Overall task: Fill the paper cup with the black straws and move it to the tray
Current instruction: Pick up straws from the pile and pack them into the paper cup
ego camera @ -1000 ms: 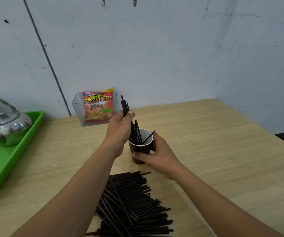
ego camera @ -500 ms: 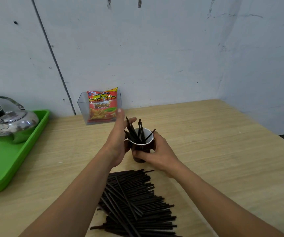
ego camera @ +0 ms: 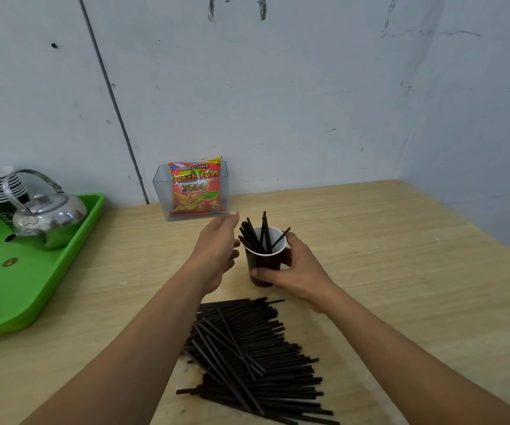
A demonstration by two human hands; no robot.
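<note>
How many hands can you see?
2. The left hand is open just left of the paper cup; the right hand grips that cup from its right side. No others show.

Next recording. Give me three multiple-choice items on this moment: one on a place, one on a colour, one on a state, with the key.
1. Where does the steel kettle stand? A on the tray; B on the floor; C on a shelf.
2. What colour is the tray? A blue; B green; C red.
3. The left hand, beside the paper cup of black straws, is: A open, holding nothing; B gripping a bundle; C pinching the rim.
Key: 1 A, the kettle sits inside the tray's rim. 2 B, the tray is bright green. 3 A, its fingers are straight and hold nothing, while the right hand holds the paper cup.
</note>
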